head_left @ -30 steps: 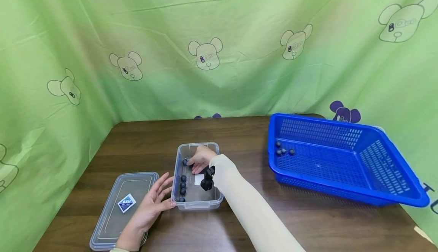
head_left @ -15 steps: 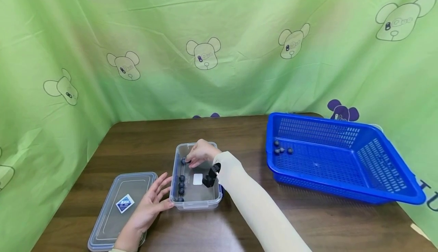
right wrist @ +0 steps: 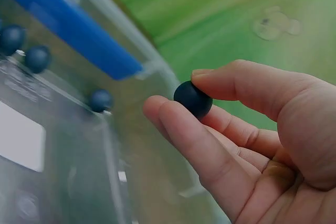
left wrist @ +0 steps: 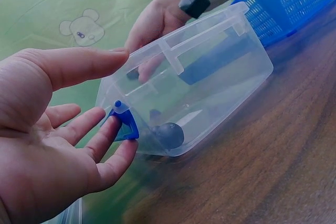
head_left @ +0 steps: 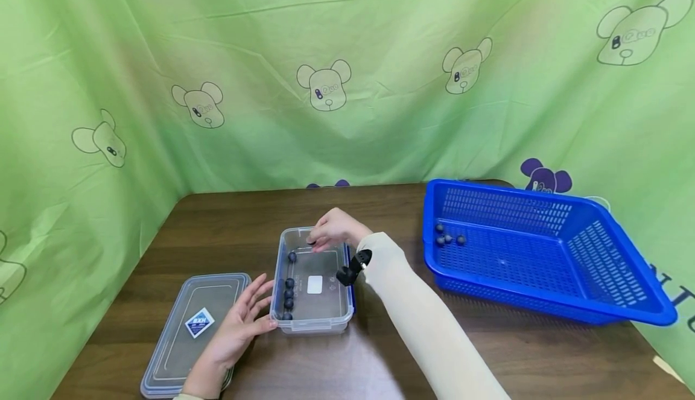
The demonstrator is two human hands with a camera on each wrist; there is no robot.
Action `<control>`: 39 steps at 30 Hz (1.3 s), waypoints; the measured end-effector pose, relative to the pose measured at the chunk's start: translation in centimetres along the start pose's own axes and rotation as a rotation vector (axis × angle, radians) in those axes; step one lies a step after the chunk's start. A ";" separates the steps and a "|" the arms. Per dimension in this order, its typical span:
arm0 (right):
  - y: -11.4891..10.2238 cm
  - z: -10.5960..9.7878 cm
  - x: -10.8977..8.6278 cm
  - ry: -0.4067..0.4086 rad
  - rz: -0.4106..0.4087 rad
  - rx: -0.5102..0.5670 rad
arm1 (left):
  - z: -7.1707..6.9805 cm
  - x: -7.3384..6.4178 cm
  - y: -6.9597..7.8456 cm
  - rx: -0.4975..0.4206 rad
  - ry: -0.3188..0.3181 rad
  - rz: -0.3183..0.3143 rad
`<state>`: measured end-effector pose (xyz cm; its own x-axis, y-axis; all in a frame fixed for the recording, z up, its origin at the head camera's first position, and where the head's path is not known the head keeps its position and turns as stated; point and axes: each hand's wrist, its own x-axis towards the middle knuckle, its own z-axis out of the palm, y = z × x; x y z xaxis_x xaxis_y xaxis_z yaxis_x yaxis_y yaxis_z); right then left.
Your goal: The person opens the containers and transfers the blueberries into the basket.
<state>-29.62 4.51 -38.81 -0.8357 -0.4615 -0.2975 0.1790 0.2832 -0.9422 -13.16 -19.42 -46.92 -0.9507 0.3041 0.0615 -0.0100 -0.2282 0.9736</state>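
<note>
A round dark ball (right wrist: 193,99), with no long axis, sits pinched between the thumb and fingertips of the right hand (head_left: 339,228), over the far end of the clear container (head_left: 312,326). A lone ball (head_left: 292,257) lies inside, just left of that hand; the left hand (head_left: 236,330), fingers spread, touches the near left corner, farther from both.

The head view is bright, with table (head_left: 374,371) glare; right-wrist, the container (right wrist: 144,156) blurs.
</note>
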 end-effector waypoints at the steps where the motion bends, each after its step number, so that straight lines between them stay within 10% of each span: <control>1: -0.2 -0.5 -0.2 0.008 -0.002 0.004 | 0.0 0.0 0.0 0.000 -0.002 0.001; 39: 3.2 -21.6 -11.0 0.126 -0.119 0.463 | -0.3 0.1 0.0 0.001 -0.007 -0.012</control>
<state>-31.05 28.65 -35.23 -0.9156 -0.3543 -0.1901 0.2669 -0.1821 -0.9464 -13.33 -19.66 -46.93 -0.9482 0.3136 0.0515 -0.0212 -0.2239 0.9744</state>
